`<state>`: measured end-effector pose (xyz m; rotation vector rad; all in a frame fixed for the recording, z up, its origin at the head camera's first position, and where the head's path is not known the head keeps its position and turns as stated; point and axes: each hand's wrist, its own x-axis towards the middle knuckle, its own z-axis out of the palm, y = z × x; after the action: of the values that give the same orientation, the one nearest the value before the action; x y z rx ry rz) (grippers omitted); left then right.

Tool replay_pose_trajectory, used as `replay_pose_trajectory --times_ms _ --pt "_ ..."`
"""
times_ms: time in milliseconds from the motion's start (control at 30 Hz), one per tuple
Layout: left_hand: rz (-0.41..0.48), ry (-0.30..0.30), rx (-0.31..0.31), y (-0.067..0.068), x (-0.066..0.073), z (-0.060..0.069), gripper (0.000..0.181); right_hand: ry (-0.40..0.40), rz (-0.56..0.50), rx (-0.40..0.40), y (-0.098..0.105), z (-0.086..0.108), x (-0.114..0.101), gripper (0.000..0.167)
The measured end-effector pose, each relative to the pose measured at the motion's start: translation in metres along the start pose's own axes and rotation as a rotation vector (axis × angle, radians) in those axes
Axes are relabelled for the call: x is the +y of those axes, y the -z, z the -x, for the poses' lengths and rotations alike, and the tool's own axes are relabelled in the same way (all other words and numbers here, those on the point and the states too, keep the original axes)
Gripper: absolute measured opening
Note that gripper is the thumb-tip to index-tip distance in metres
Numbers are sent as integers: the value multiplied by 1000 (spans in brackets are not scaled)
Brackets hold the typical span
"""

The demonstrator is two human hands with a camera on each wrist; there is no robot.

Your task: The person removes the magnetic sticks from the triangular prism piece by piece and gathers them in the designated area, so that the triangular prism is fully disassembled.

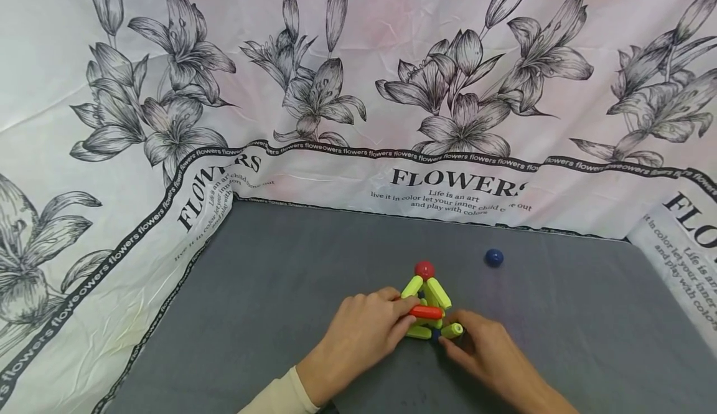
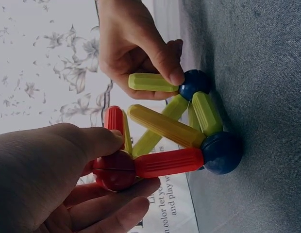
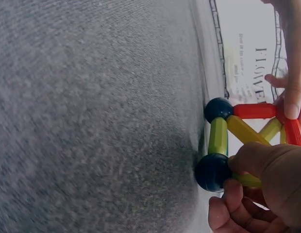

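A structure of coloured rods and balls stands on the grey surface. My left hand (image 1: 361,333) (image 2: 58,179) grips a red ball (image 2: 115,170) at its upper corner, where red rods (image 2: 170,162) join. My right hand (image 1: 493,352) (image 3: 272,189) pinches a yellow-green rod (image 1: 452,330) (image 2: 153,82) beside a lower dark blue ball (image 2: 194,85) (image 3: 212,172). Another dark blue ball (image 2: 222,152) (image 3: 219,110) sits at the neighbouring lower corner, joined by a short yellow-green rod (image 2: 207,113) (image 3: 218,137). A second red ball (image 1: 424,269) tops the far side.
A loose blue ball (image 1: 494,258) lies on the grey surface (image 1: 291,258) behind the structure, to the right. White cloth (image 1: 336,180) with flower drawings and lettering hangs along the back and sides.
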<state>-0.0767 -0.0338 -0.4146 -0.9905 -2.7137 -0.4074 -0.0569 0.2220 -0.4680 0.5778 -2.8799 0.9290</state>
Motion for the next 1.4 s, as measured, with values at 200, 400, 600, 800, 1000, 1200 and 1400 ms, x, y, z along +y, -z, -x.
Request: replay_pose_trajectory --times_ms 200,400,600,800,1000,1200,1400 --pt "2 -2 6 0 0 0 27 0 -4 16 1 1 0 24" --pt "22 15 4 -1 0 0 28 113 -30 97 12 4 5 27" --pt "37 40 4 -2 -1 1 29 171 -22 163 24 1 14 30" --pt "47 40 13 -4 -2 3 28 61 -38 187 38 -5 22 27" --pt "59 26 5 -5 -2 3 28 83 102 233 54 -17 32 28" --pt "63 26 4 -4 -2 2 28 67 177 263 68 -33 40 24" --pt "62 31 11 -3 0 4 29 86 197 279 68 -53 52 29"
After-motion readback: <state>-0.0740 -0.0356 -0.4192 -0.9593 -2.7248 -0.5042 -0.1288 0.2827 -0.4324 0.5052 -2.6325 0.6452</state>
